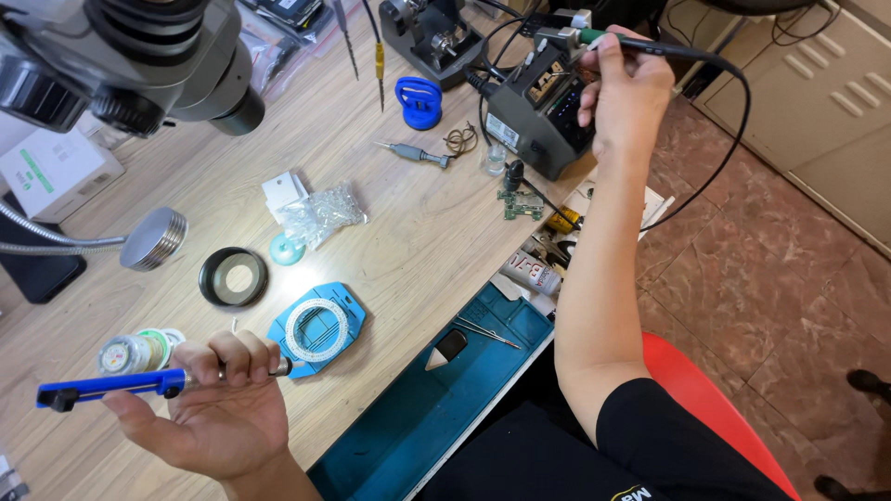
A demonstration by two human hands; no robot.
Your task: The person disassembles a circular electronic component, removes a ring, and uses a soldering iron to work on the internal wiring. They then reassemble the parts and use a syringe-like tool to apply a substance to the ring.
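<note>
A blue-handled tool (111,385) with a metal barrel is held in the left hand (209,413) above the near left edge of the desk (408,250); the fingers (237,357) are curled shut around it, with the blue end projecting left. A soldering iron handpiece (594,39), green at the collar, is gripped by the right hand (626,88) at the far right corner of the desk, just above the dark soldering station (538,107); those fingers are closed around the grip as well. A black cable (733,102) loops from the handpiece out past the desk's right edge.

Below the left hand, a solder spool (130,353) and a blue card with a white coil (317,327) lie on the wood; a teal mat (427,408) sits along the near edge, with tweezers (487,331) on it. A small green circuit board (522,206) lies near the station.

Several risks can be judged from this. The iron's tip could be brushed against the station's casing or its cable, and plastic would be scorched. The trailing cable could be snagged by the raised forearm, so the handpiece would be pulled off line. The blue tool, held out over the desk's edge, could be dropped if the grip is relaxed.
</note>
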